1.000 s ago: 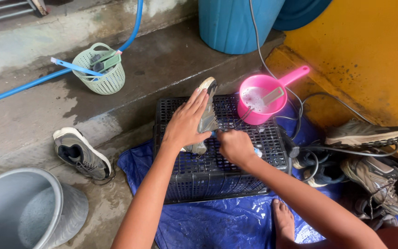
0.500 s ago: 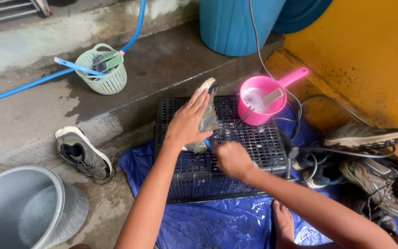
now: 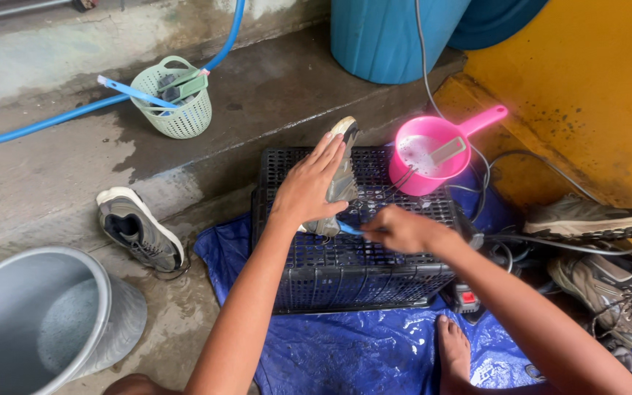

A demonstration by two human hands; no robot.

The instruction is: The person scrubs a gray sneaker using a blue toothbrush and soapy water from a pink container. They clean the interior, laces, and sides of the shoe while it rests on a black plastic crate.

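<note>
A grey shoe (image 3: pixel 343 172) lies on its side on top of an upturned black plastic crate (image 3: pixel 360 271). My left hand (image 3: pixel 309 186) rests flat on the shoe, fingers spread, pressing it down. My right hand (image 3: pixel 402 230) is closed around a small brush with a blue handle (image 3: pixel 349 229), its tip against the lower side of the shoe. The brush head is hidden between the hand and the shoe.
A pink ladle-style scoop (image 3: pixel 429 153) holds soapy water at the crate's far right corner. A blue tarp (image 3: pixel 352 351) lies under the crate, with my bare foot (image 3: pixel 453 351) on it. Other shoes (image 3: pixel 137 228) (image 3: pixel 587 218), a grey bucket (image 3: pixel 34 322), a green basket (image 3: pixel 173 99), a blue hose (image 3: pixel 45 124) and a blue barrel (image 3: pixel 389 36) stand around.
My right hand has moved back and forth beside the shoe with the brush. The left hand has stayed pressed on the shoe.
</note>
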